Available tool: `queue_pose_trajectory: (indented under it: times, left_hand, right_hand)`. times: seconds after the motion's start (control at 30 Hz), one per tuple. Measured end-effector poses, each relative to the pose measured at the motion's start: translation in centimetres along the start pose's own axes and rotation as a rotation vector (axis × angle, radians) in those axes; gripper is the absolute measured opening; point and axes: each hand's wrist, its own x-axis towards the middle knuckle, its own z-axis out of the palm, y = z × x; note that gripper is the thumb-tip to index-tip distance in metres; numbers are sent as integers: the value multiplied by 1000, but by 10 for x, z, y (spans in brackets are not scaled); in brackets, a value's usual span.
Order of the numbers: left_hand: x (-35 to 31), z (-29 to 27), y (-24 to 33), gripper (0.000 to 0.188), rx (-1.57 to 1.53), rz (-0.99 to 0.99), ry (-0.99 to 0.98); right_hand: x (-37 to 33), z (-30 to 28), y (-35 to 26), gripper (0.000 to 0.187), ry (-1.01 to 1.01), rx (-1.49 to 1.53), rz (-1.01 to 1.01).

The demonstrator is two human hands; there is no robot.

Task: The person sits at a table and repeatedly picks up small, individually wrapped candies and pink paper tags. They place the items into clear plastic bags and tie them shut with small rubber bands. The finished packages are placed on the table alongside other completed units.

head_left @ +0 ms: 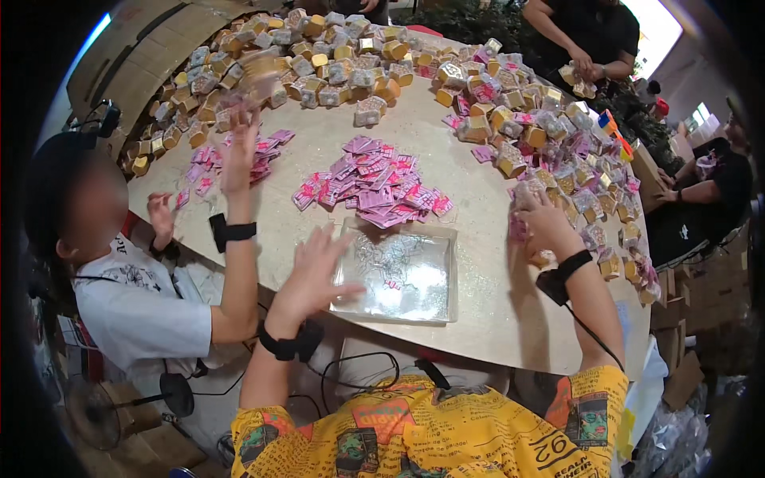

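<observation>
A wrapped piece (pixel 529 191) is lying right of and beyond the shallow tray (pixel 455 275), just ahead of the nearer right hand (pixel 550 227); its long axis isn't showing. Those fingers are curling downward, whether clamping I cannot tell. The left hand (pixel 313 269) is hovering at the tray's left edge, fingers spreading apart. Pink packets (pixel 374 185) are lying beyond the tray.

Short-sleeved yellow printed shirt (pixel 470 438) and black cabled wristbands (pixel 288 346)
</observation>
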Motion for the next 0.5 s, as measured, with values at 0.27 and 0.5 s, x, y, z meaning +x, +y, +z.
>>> queue_pose_trajectory:
  times: [0.27,0.5]
  left_hand:
    - [-37,45,22,73,-86,-1,71]
    - [-39,67,51,67,-102,9,203]
  right_hand:
    - [14,10,2,44,177,37,33]
    - [22,-12,-33,48,146,290,-193]
